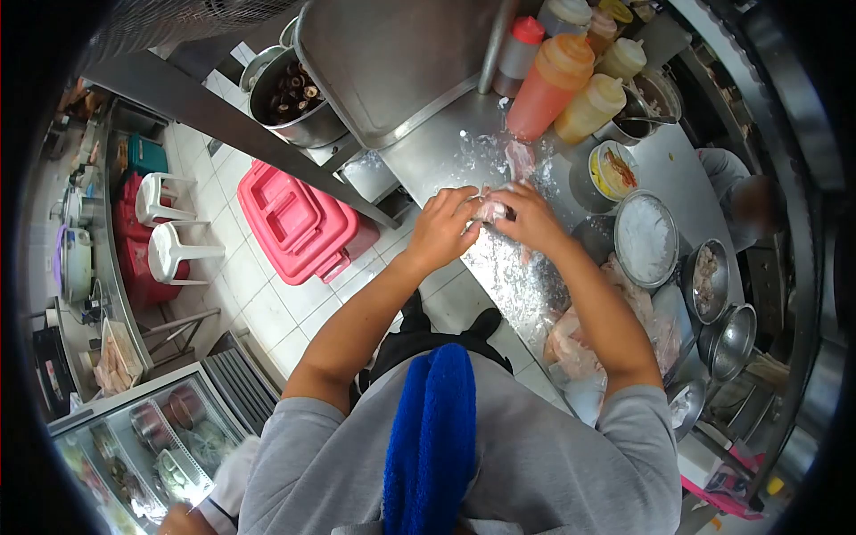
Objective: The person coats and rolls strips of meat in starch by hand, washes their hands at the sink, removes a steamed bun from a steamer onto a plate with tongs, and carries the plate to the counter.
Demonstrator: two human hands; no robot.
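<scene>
Over the steel counter (428, 160), my left hand (443, 225) and my right hand (533, 217) meet around a small piece of raw, pinkish meat (490, 210). The fingers of both hands are closed on it, one hand at each end. Just beyond them a strip of pale raw meat (519, 160) lies on the counter amid scattered white powder. A metal bowl of white powder (646, 239) stands to the right of my right hand. Below my right forearm is a heap of raw meat (571, 343), partly in clear plastic.
Squeeze bottles with red sauce (550, 86) and yellow sauce (590, 107) stand at the back. A bowl with yellow and red food (613, 169) and metal bowls (733, 341) line the right. A pink lidded bin (294, 223) sits on the floor left. People are at both sides.
</scene>
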